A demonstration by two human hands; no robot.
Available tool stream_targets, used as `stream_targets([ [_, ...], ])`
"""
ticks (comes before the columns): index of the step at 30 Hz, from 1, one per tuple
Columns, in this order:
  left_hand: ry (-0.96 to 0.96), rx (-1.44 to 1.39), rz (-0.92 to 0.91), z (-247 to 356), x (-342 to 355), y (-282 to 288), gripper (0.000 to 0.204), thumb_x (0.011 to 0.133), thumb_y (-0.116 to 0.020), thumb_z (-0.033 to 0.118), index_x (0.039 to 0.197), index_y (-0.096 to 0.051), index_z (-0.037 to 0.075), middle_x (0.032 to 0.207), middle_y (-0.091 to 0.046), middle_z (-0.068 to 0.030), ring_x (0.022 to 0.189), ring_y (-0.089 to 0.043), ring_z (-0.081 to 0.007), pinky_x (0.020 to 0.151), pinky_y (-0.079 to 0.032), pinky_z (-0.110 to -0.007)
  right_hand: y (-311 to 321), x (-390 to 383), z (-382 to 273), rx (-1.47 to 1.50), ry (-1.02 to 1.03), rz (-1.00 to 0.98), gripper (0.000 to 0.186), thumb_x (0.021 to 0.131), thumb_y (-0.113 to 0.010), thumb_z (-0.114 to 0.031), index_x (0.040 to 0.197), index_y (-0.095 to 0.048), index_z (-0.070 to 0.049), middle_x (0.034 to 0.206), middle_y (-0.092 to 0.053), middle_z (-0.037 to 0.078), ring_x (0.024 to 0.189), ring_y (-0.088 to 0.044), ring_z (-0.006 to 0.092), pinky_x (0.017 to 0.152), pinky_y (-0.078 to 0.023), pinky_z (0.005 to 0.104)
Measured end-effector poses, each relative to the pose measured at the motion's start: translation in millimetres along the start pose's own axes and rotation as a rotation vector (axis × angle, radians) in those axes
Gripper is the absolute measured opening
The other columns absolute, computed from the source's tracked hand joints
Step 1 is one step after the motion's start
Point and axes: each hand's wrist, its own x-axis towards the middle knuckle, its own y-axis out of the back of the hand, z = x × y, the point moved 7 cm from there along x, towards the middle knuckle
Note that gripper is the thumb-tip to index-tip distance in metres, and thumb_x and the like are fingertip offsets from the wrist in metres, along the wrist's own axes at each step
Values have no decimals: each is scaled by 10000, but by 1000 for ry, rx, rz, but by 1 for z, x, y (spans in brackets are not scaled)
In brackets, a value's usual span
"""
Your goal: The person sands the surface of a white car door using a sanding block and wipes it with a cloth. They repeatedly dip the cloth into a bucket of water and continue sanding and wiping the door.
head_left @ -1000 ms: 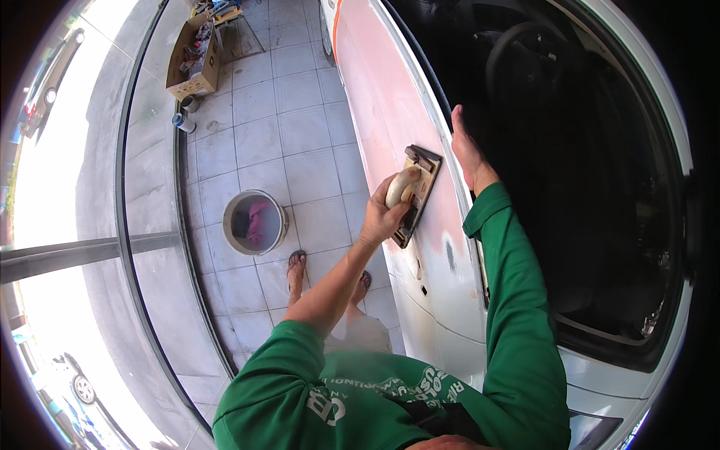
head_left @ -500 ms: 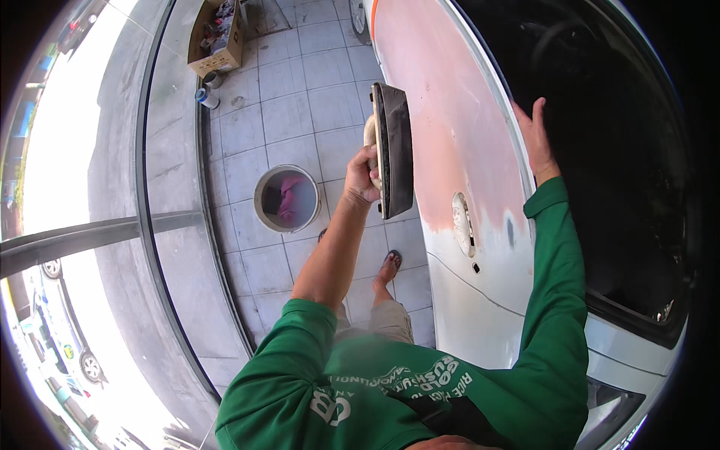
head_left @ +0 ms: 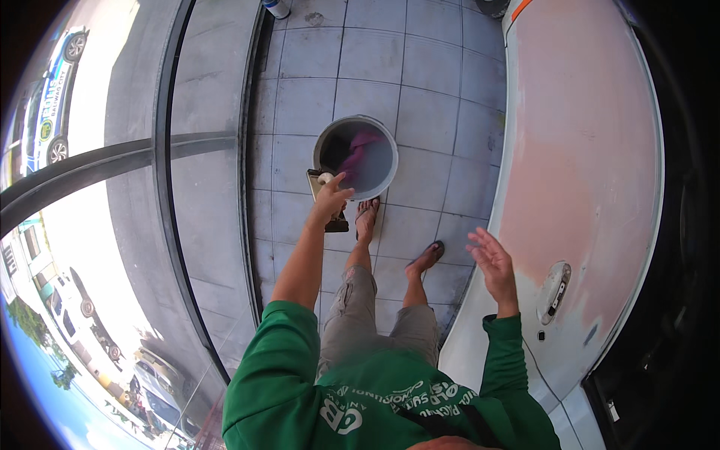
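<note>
My left hand (head_left: pixel 331 197) grips the pale handle of a sanding block (head_left: pixel 313 184), held low at the near-left edge of a plastic bucket (head_left: pixel 391 165); whether it touches the bucket I cannot tell. Inside the bucket, a pink cloth (head_left: pixel 356 154) and a dark piece (head_left: pixel 332 152) lie in greyish water. My right hand (head_left: pixel 492 266) is raised with fingers apart and nothing in it, beside the car door (head_left: pixel 570 150), whose surface has pink patches over white around a handle recess (head_left: pixel 553 294).
Square floor tiles (head_left: pixel 435 120) surround my sandalled feet (head_left: pixel 366 217). A glass panel with a dark frame (head_left: pixel 161 112) runs along the left, with parked vehicles (head_left: pixel 56 97) seen through it. A small can (head_left: pixel 276 7) stands at the top edge.
The view has swung from the door toward the bucket. The sanding block has left the door and moved down to the bucket in my left hand. My right hand has left the window edge.
</note>
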Motion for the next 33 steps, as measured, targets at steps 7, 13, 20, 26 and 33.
stream_targets([
  [7,-214,1034,109,31,121,-55,492,910,-721,193,1384,-604,126,1379,-504,-161,1126,-677,-357,882,-608,-436,-228,80,134,-626,-98,-600,605,981,-680,-436,1444,-587,-59,1344,-674,208,1227,-646,391,1028,-521,472],
  [13,-139,1373,35,-61,201,-65,356,944,-654,136,1298,-691,139,1419,-493,-130,1136,-690,-304,909,-609,-423,-265,163,177,-408,-176,-501,620,993,-676,-441,1466,-572,-55,1354,-677,195,1186,-678,371,1013,-537,446],
  [20,-271,1013,-59,-5,159,-49,236,867,-763,234,1091,-765,159,1179,-630,-176,988,-730,-394,810,-615,-505,-212,183,207,222,-582,-256,791,986,-688,-527,1608,-406,-129,1477,-623,75,1355,-579,277,1078,-461,558],
  [26,-476,593,33,105,-17,-19,254,785,-842,124,922,-648,35,968,-570,-187,828,-648,-421,673,-513,-526,-227,202,143,564,-701,-126,921,975,-608,-690,1683,-216,-250,1652,-369,76,1492,-371,348,1146,-374,616],
  [33,-585,166,-79,207,-127,-23,390,810,-850,130,1159,-710,29,1064,-600,-169,976,-621,-359,836,-507,-460,-242,198,85,1088,-595,-318,547,943,-780,-470,1299,-626,-84,1199,-714,84,1027,-717,195,871,-606,323],
])
